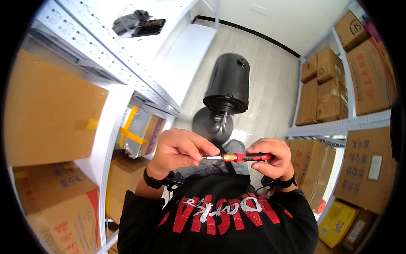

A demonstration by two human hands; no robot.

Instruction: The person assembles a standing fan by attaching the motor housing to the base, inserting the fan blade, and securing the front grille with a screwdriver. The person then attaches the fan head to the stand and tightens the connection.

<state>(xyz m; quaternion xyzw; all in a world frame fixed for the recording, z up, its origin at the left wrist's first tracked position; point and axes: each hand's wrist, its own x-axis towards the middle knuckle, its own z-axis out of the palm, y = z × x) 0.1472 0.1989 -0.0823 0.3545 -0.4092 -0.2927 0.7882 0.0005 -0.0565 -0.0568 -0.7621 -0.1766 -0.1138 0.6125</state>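
A screwdriver (240,157) with a red and black handle, an amber collar and a silver shaft lies level across the front of my body. My right hand (275,160) is closed around the end of its handle. At the other end, my left hand (179,149) pinches the tip of the metal shaft between thumb and fingers; whether a separate bit is in that pinch is hidden. Just beyond my hands stands a black cylindrical fan motor housing (228,80) with a bare metal spindle (224,122) pointing toward me. Its round black base (201,122) is on the floor.
White shelving (111,118) on the left holds cardboard boxes (53,112) and a taped parcel (137,132). On its upper left surface lie a black bit case (149,27) and a grey bag (130,22). More shelves with boxes (332,101) line the right side.
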